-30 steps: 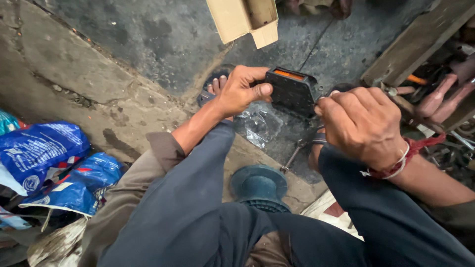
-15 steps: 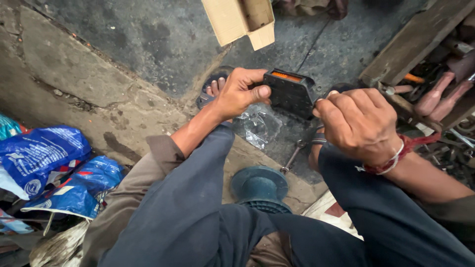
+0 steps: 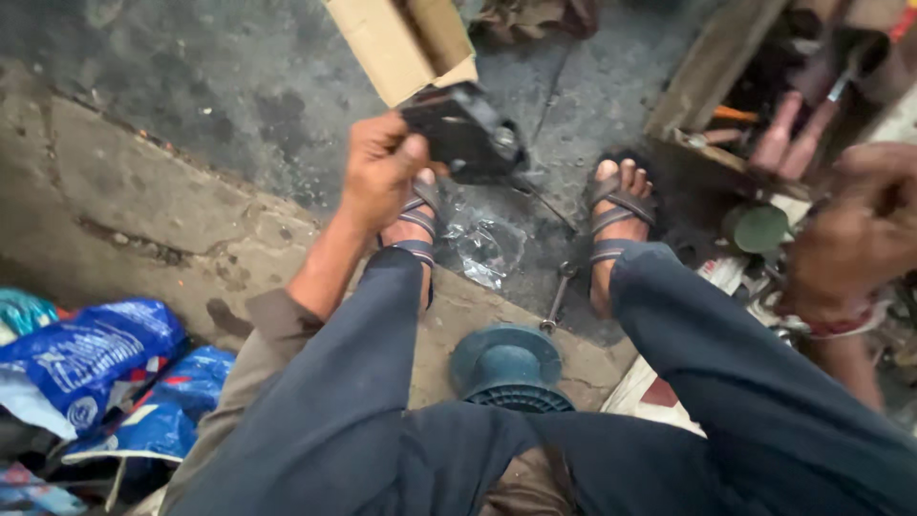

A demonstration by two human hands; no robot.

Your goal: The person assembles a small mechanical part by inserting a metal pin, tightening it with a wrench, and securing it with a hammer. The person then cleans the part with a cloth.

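While seated, packages: blue and white plastic bags [image 3: 91,368] heaped at lower left; open tan cardboard box [image 3: 406,43] at top.
Black part [image 3: 463,134]: boxy, dark, tilted, lifted above the sandalled foot [image 3: 413,215].
Left hand [image 3: 382,167]: fingers clamped on its edge.
Right hand [image 3: 860,234]: blurred by the wooden crate [image 3: 712,72], grip unclear.

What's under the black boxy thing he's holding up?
Under the black boxy device in the left hand: a crumpled clear plastic bag on grey concrete floor. The device's underside is hidden.
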